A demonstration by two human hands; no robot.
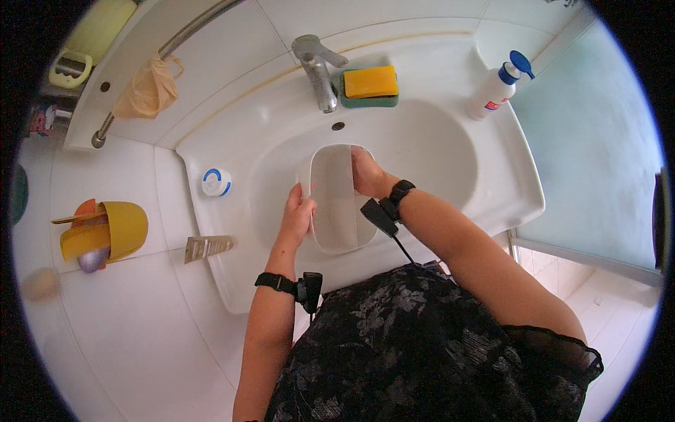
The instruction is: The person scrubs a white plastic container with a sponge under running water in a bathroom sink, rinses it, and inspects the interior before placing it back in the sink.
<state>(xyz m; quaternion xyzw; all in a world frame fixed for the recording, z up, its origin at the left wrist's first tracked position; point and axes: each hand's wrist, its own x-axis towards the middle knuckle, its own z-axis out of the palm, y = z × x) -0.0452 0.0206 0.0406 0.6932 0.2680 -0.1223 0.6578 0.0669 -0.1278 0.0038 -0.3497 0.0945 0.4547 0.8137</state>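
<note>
A white plastic container with rounded corners is tilted over the washbasin, its mouth facing me. An upright divider inside splits it into two compartments. My left hand grips its left wall, thumb at the rim. My right hand reaches into the right-hand compartment. Its fingertips are hidden behind the divider, so I cannot tell whether they hold anything. The white washbasin surrounds both hands, and a metal faucet stands behind them with no water seen running.
A yellow soap bar rests on a green holder beside the faucet. A pump bottle stands at the right rim. On the left are a round white jar, a tube and a yellow holder. A bag hangs from a rail.
</note>
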